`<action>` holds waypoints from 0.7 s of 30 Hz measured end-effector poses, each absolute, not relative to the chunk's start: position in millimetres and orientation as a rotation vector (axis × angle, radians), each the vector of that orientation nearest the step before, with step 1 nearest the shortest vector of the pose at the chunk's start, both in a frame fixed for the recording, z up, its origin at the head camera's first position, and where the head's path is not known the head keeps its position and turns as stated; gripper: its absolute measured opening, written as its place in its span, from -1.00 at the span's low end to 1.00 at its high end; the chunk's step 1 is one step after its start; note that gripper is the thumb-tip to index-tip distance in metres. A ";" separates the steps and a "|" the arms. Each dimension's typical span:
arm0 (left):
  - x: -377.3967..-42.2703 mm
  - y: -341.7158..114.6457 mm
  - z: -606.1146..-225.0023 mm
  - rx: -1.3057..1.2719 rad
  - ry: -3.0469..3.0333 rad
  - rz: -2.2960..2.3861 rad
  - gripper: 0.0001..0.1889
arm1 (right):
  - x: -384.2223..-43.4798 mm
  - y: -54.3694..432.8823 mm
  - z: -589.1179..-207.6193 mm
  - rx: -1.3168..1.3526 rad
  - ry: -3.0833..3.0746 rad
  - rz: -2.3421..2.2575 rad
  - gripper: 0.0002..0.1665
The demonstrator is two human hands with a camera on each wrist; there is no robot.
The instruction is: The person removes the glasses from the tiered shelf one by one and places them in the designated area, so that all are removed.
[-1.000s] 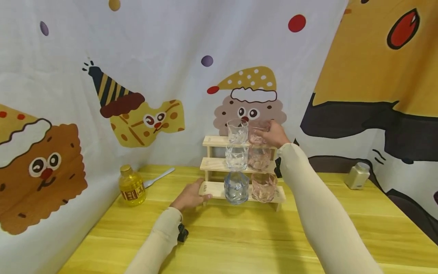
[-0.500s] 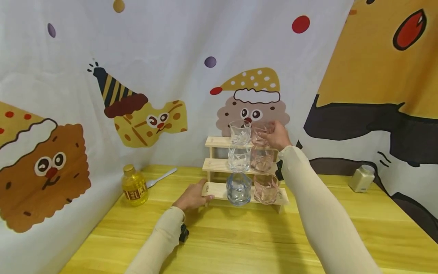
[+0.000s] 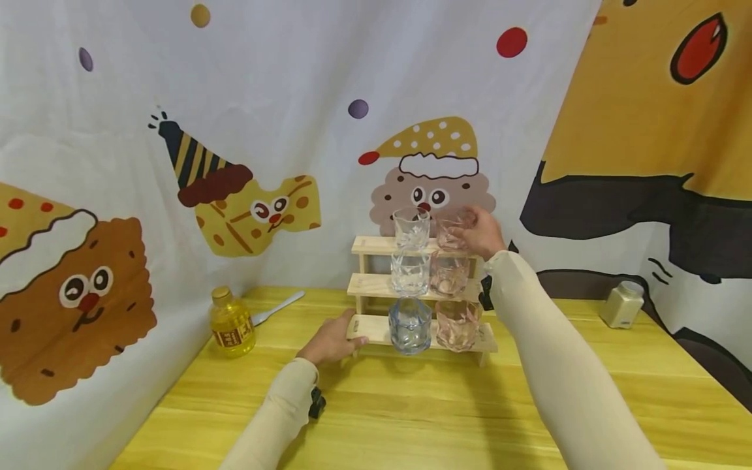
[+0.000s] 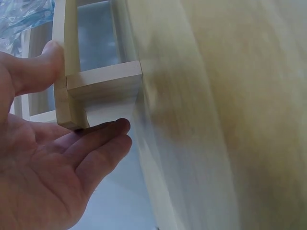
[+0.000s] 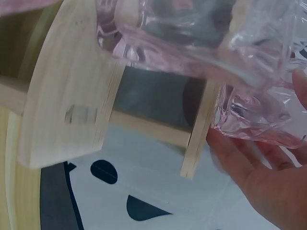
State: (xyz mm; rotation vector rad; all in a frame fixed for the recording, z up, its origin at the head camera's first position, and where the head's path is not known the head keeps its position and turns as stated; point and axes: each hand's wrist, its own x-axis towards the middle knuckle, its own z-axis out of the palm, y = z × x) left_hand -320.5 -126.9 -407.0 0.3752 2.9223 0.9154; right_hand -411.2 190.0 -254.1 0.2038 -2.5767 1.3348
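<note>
Head view: the right hand (image 3: 486, 234) curls round a pink glass (image 3: 446, 240) at the top right end of the rack (image 3: 365, 284). The left hand (image 3: 331, 339) pinches the left end of the bottom step (image 3: 376, 331), likely to stop sliding. The rack stands near the back edge of the worktop (image 3: 382, 418), by a cartoon cloth (image 3: 282, 72).

Left wrist: thumb (image 4: 41, 69) and fingers (image 4: 103, 151), a bit apart, have wood between.

Right wrist: fingers half close on the glass; shine hides its bottom.

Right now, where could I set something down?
Bare table lies before the wooden shelf, and between the right sleeve and white jar. Crowded: the shelf, among six glasses; the far left, with yellow bottle and white utensil.
</note>
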 end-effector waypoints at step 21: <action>-319.7 -127.6 -410.0 0.385 2.920 0.947 -0.22 | -383.0 252.4 -249.0 0.081 -2.522 1.255 -0.09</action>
